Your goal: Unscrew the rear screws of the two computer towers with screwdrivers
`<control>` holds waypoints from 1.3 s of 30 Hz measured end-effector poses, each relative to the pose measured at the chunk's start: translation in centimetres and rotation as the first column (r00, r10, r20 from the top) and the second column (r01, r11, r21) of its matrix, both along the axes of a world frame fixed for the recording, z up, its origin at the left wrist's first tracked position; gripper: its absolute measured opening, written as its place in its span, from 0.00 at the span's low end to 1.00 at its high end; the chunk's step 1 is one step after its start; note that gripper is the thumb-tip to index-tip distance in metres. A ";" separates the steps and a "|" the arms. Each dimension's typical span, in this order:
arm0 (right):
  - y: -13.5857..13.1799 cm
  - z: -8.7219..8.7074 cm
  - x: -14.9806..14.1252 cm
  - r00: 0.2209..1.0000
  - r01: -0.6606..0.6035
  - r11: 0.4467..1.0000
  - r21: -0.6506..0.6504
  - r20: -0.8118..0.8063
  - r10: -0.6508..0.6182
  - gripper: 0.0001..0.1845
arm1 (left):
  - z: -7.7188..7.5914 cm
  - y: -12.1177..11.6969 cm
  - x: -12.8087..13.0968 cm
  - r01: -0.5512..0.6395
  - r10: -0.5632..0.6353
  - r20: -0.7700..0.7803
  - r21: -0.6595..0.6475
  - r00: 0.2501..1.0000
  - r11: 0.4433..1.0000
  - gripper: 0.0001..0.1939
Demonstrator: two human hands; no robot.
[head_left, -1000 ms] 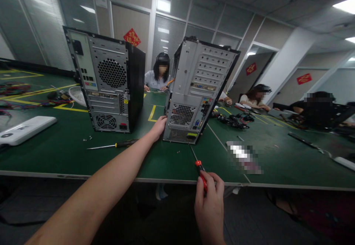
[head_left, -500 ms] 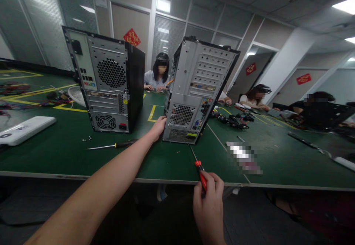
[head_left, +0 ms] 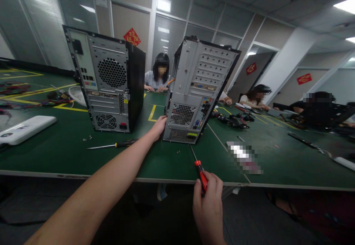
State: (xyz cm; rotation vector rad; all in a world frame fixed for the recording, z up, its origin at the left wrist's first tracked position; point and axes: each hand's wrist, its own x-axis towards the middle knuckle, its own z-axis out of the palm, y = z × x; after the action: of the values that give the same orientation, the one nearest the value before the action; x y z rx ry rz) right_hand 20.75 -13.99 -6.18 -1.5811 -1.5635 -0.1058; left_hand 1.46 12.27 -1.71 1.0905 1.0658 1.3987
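A grey computer case (head_left: 184, 86) stands on the green table with its rear panel facing me. My left hand (head_left: 159, 126) grips its lower left side, with the fingertips hidden behind the edge. In my right hand (head_left: 209, 197) is a red and black screwdriver (head_left: 200, 174), held by the handle in front of the table's edge. Its shaft points up and forward, and the tip is at the bottom edge of the case; whether they touch I cannot tell. To the left stands a second computer case (head_left: 111, 78), black-sided, also rear panel toward me.
A second screwdriver (head_left: 111, 146) with a yellow and black handle lies left of my forearm. Small screws (head_left: 87, 138) are near it. A white power bank-like device (head_left: 27, 129) lies far left. Cables (head_left: 234, 120) and a blurred-out item (head_left: 244, 158) are at right. Several people sit beyond.
My right hand has shifted very slightly on the screwdriver handle. The cases and my left hand stay where they were.
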 end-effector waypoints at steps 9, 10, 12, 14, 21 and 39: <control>0.1 0.0 0.0 1.000 -0.004 1.000 -0.019 -0.021 0.003 0.17 | 0.5 -0.4 0.1 0.014 -0.013 0.017 -0.025 1.000 1.000 0.20; 0.1 0.0 0.0 1.000 -0.005 1.000 -0.017 -0.016 0.004 0.17 | 0.6 -0.4 0.1 0.013 -0.012 0.016 -0.027 1.000 1.000 0.20; 0.1 -0.1 0.0 1.000 -0.002 1.000 -0.007 -0.007 0.002 0.16 | 0.7 -0.5 0.1 -0.003 0.003 0.004 -0.019 1.000 1.000 0.18; 0.1 -0.1 0.0 1.000 0.003 1.000 0.000 -0.004 -0.003 0.16 | 0.7 -0.5 0.2 -0.021 0.021 -0.008 -0.007 1.000 1.000 0.17; -0.1 -0.1 0.0 1.000 0.001 1.000 -0.028 0.006 0.000 0.16 | 0.8 -0.6 0.2 -0.022 0.021 -0.010 -0.020 1.000 1.000 0.19; -0.2 0.0 0.0 0.999 -0.003 1.000 0.004 0.035 0.003 0.16 | 0.6 -0.5 0.1 -0.008 0.008 -0.002 -0.023 1.000 1.000 0.18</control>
State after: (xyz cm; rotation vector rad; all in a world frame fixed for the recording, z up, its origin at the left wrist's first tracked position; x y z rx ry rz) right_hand 20.76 -14.17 -6.23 -1.5811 -1.5918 -0.1357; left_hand 1.53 11.81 -1.12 1.0730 1.0860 1.3886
